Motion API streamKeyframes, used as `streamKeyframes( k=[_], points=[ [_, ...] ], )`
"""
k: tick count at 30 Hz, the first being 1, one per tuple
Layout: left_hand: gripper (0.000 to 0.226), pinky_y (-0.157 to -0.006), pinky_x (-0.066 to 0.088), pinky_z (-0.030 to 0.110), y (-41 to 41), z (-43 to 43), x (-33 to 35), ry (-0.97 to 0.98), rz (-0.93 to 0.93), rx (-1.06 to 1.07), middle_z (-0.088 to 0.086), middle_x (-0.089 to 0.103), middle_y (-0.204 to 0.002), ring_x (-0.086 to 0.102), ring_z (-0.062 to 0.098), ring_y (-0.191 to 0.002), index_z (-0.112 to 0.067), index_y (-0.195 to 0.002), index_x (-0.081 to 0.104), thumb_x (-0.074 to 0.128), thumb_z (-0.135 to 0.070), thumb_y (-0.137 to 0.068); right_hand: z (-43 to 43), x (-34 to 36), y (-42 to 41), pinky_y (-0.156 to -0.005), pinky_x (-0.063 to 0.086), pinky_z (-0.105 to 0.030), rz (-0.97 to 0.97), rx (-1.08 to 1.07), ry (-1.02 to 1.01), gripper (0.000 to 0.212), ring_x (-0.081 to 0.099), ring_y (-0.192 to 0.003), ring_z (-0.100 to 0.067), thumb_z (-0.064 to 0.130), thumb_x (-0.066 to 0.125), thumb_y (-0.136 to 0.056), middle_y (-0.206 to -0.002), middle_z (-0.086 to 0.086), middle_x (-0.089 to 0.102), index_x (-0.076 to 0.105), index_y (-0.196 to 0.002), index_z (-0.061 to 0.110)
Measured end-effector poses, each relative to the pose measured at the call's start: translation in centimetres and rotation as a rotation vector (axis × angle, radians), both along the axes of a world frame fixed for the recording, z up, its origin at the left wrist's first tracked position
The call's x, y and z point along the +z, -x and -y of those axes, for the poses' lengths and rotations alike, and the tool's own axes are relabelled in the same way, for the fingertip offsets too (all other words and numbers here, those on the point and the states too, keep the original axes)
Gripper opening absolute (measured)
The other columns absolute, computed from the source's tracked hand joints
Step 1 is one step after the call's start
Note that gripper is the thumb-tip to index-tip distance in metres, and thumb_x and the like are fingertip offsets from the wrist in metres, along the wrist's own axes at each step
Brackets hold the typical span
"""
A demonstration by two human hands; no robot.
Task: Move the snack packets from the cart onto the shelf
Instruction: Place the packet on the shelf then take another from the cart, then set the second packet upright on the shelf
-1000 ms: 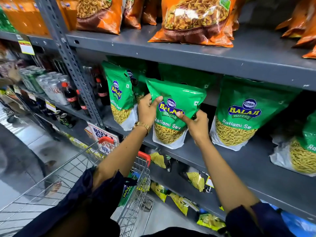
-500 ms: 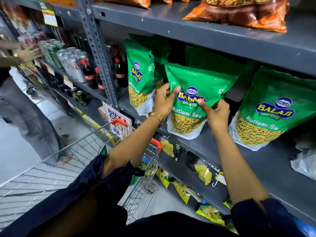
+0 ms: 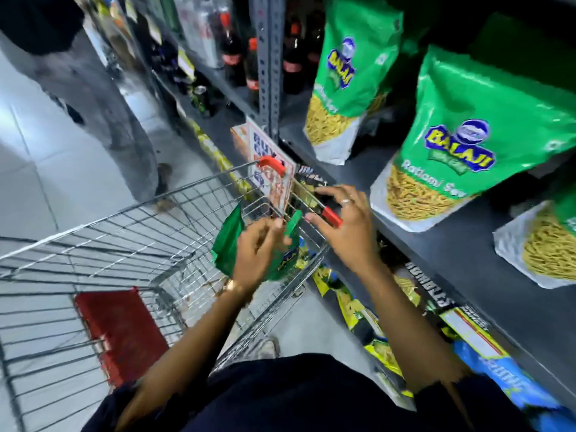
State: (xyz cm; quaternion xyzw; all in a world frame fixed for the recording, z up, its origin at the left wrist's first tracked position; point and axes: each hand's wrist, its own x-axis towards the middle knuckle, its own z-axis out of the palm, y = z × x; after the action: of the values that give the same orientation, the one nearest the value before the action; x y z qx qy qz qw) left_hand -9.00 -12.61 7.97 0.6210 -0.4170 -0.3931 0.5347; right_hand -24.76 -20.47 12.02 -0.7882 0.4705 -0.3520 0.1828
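A green snack packet [image 3: 227,243] stands in the near right corner of the wire cart [image 3: 131,232]. My left hand [image 3: 260,247] is curled over its top edge and grips it. My right hand [image 3: 346,226] hovers open with spread fingers over the cart's rim by a red corner cap [image 3: 332,216], touching no packet. Three green Balaji packets stand on the grey shelf [image 3: 436,238]: one at the left [image 3: 346,73], one in the middle [image 3: 467,135], and one cut off at the right [image 3: 545,247].
A red flap [image 3: 121,332] lies in the cart. Yellow and blue packets [image 3: 352,304] fill the lower shelf beside the cart. Dark bottles [image 3: 230,51] stand past the upright post [image 3: 269,63]. A promo sign [image 3: 265,163] hangs there. Another person [image 3: 71,79] stands at the left.
Both hands let go of the middle packet on the shelf and dropped to the cart. The view tilted downward. My left hand took hold of a green packet in the cart.
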Motion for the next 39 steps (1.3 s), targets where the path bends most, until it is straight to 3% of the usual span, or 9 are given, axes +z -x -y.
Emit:
streamKeyframes(
  k=[5,7,9,15,19,24,28,34,39],
  points=[
    [0.028,-0.058,0.052,0.037,-3.6,-7.2,-7.3,-0.529,-0.01,-0.067,0.009,0.071,-0.071,0.062,0.019,-0.057,-0.013,-0.081,0.06,0.054,-0.036,-0.095,5.1,-4.5,-4.8,-0.112,0.037,-0.042,-0.68,0.355,-0.359,0.079,0.035,-0.139,-0.026,0.022,0.082,-0.071,-0.149,-0.004,0.04,0.045,-0.141,0.025],
    [0.024,-0.068,0.051,0.037,-4.2,-7.9,-9.4,-0.659,0.054,-0.113,0.012,0.071,-0.089,0.063,0.022,-0.071,-0.013,-0.099,0.058,0.065,-0.033,-0.089,6.6,-6.4,-6.5,-0.113,0.036,-0.045,-0.944,0.47,-0.338,0.085,0.036,-0.139,-0.028,0.021,0.081,-0.071,-0.151,-0.006,0.038,0.039,-0.145,0.025],
    [0.05,-0.078,0.05,0.031,-4.0,-7.3,-10.7,-0.695,0.056,-0.128,0.013,0.067,-0.105,0.063,0.023,-0.089,-0.012,-0.121,0.05,0.074,-0.031,-0.082,7.4,-7.7,-7.9,-0.112,0.037,-0.045,-1.172,0.546,-0.299,0.076,0.042,-0.136,-0.03,0.023,0.077,-0.077,-0.146,-0.009,0.045,0.041,-0.143,0.023],
    [0.096,-0.095,0.047,0.031,-2.6,-2.9,-15.1,-0.706,-0.078,-0.079,0.019,0.053,-0.136,0.056,0.031,-0.119,-0.018,-0.147,0.029,0.085,-0.022,-0.069,8.0,-10.4,-9.1,-0.109,0.037,-0.052,-1.38,0.586,-0.292,0.054,0.053,-0.128,-0.032,0.027,0.062,-0.088,-0.135,-0.01,0.058,0.046,-0.14,0.026],
    [0.081,-0.101,0.047,0.036,-1.8,-0.7,-17.0,-0.633,0.105,-0.081,0.019,0.057,-0.137,0.056,0.031,-0.124,-0.017,-0.147,0.036,0.078,-0.025,-0.078,7.7,-12.2,-8.1,-0.107,0.038,-0.048,-1.343,0.533,-0.324,0.058,0.054,-0.126,-0.031,0.025,0.067,-0.087,-0.135,-0.008,0.059,0.046,-0.14,0.032],
    [0.042,-0.081,0.059,0.051,-1.9,-0.3,-18.2,-0.578,0.059,0.091,0.021,0.07,-0.115,0.068,0.038,-0.102,-0.019,-0.127,0.062,0.058,-0.03,-0.086,6.6,-11.6,-6.6,-0.095,0.045,-0.037,-1.157,0.366,-0.271,0.039,0.067,-0.106,-0.028,0.016,0.062,-0.087,-0.107,-0.007,0.074,0.063,-0.123,0.031],
    [0.057,-0.076,0.058,0.057,-2.4,-0.8,-17.4,-0.479,0.082,0.195,0.023,0.068,-0.105,0.067,0.039,-0.097,-0.01,-0.111,0.065,0.046,-0.052,-0.078,5.3,-8.5,-5.3,-0.085,0.05,-0.034,-0.938,0.2,-0.268,0.039,0.069,-0.096,-0.03,0.009,0.065,-0.084,-0.101,-0.01,0.075,0.068,-0.118,0.026],
    [0.042,-0.072,0.057,0.036,-2.2,-1.2,-5.5,-0.139,0.176,0.258,0.018,0.073,-0.083,0.069,0.029,-0.078,0.004,-0.092,0.071,0.053,-0.033,-0.082,2.1,-1.1,-2.5,-0.079,0.051,-0.035,-0.482,0.005,-0.365,0.041,0.069,-0.099,-0.028,0.022,0.078,-0.073,-0.1,-0.005,0.077,0.071,-0.111,0.037],
    [0.033,-0.051,0.032,0.028,-1.0,-1.2,2.4,0.081,0.395,0.289,-0.002,0.055,-0.056,0.045,0.016,-0.053,-0.021,-0.07,0.059,0.049,-0.05,-0.083,-1.0,6.1,1.5,-0.079,0.052,-0.037,-0.261,-0.108,-0.222,0.043,0.068,-0.096,-0.032,0.027,0.081,-0.069,-0.099,-0.009,0.077,0.072,-0.11,0.037]
  ],
)
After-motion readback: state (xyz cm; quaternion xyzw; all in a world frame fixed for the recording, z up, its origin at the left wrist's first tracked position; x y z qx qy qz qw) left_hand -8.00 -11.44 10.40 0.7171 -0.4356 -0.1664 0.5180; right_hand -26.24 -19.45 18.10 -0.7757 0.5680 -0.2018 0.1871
